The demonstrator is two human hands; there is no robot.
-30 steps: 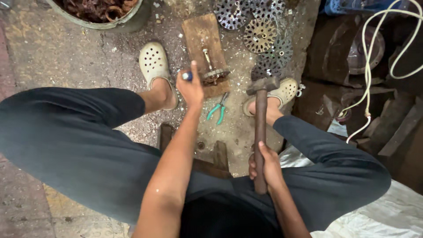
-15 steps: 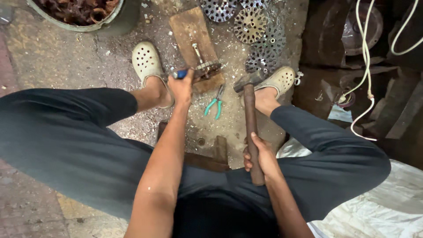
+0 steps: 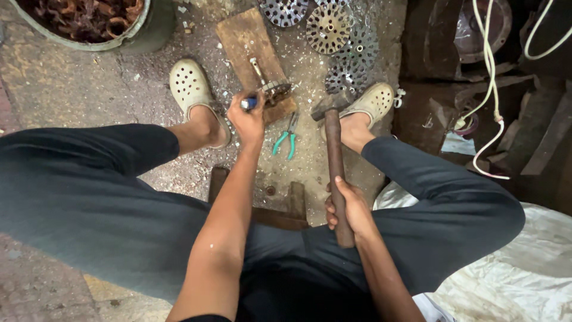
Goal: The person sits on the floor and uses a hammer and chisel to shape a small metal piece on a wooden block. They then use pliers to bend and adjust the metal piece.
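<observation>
Left hand: the left hand (image 3: pixel 249 121) sits at centre frame, clenched around a blue-handled tool (image 3: pixel 249 102) whose tip points toward the metal part on the board.
Right hand: the right hand (image 3: pixel 348 209) sits lower centre-right, wrapped around the lower end of the hammer handle.
Hammer: the hammer (image 3: pixel 335 161) has a long brown wooden shaft running up the frame; its dark head lies just beside the right shoe.
Wooden board: the wooden board (image 3: pixel 244 36) lies flat on the ground, upper centre, between the two feet.
Rotor: the rotor (image 3: pixel 273 89), a small toothed metal part on a thin shaft, rests on the board's near end, just beside the left hand.
Pliers: the pliers (image 3: pixel 286 138), with green handles, lie on the ground below the board, between the hands.
Slotted discs: the slotted metal discs (image 3: pixel 329 27) are piled at upper centre-right.
Bucket: the bucket (image 3: pixel 140 30), upper left, holds rusty brown scrap.
Cord: the white cord (image 3: pixel 491 83) loops at upper right.
</observation>
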